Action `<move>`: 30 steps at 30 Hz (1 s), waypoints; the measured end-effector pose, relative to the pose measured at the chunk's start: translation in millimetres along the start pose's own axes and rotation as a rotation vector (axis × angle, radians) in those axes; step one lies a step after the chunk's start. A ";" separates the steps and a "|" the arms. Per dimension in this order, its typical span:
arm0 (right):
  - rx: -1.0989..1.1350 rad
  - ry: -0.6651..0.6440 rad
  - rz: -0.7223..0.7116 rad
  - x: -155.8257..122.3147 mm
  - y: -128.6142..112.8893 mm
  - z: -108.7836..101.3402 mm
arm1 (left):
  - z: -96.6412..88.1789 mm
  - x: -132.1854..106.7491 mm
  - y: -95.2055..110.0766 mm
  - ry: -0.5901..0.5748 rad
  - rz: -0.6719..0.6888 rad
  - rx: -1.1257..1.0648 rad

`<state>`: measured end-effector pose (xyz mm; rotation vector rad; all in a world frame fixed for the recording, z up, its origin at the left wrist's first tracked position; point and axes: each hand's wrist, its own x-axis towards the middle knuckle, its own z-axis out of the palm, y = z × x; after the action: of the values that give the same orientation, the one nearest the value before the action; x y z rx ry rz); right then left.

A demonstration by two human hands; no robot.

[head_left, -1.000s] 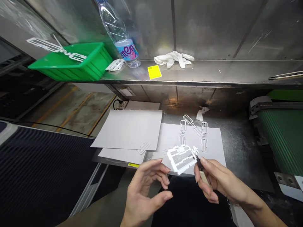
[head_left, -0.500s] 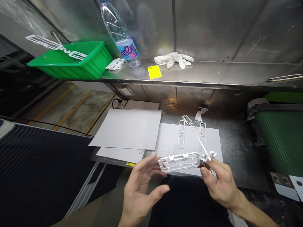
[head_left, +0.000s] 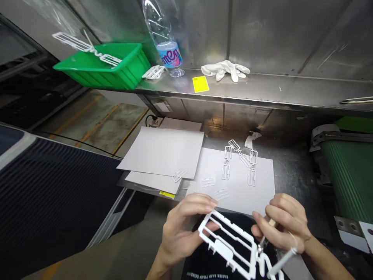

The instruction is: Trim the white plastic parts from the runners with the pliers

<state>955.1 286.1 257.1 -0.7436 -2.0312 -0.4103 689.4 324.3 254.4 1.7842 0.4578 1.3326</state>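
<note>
Low in front of my body is a white plastic frame (head_left: 224, 251) with long slots and small pegs, tilted down to the right. My left hand (head_left: 185, 225) grips its upper left end between thumb and fingers. A curved white sprue (head_left: 278, 266) with a straight rod joins the frame's right end. My right hand (head_left: 285, 219) is closed around a small tool (head_left: 272, 223) with a cream-coloured handle and a metal tip. That tip is at the joint between frame and sprue; whether it touches is unclear.
White sheets (head_left: 163, 149) cover part of the metal bench, with several smaller white frames (head_left: 225, 172) on them. On the shelf are a green bin (head_left: 128, 74), a bottle (head_left: 170, 56), white gloves (head_left: 224, 70) and a yellow note (head_left: 201, 84). A green conveyor belt (head_left: 346, 175) runs at right.
My left hand has gone from open beside the frame to gripping its end. The frame has come lower and closer and turned. My right fingers have shifted from the sprue onto the tool.
</note>
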 end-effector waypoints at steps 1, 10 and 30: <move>-0.006 0.010 -0.017 1.6 0.8 -2.5 | 0.7 1.8 0.9 -0.009 0.026 -0.012; -0.174 0.032 -0.304 -1.3 14.2 -23.8 | 2.6 0.5 10.5 -0.038 0.138 0.008; 0.593 -0.888 1.453 -155.4 44.9 91.6 | 53.7 -84.9 -178.7 -0.211 -0.790 0.499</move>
<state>988.5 316.7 76.8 -1.8833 -1.5486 1.4729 740.6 346.1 57.0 1.7959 1.2963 0.4903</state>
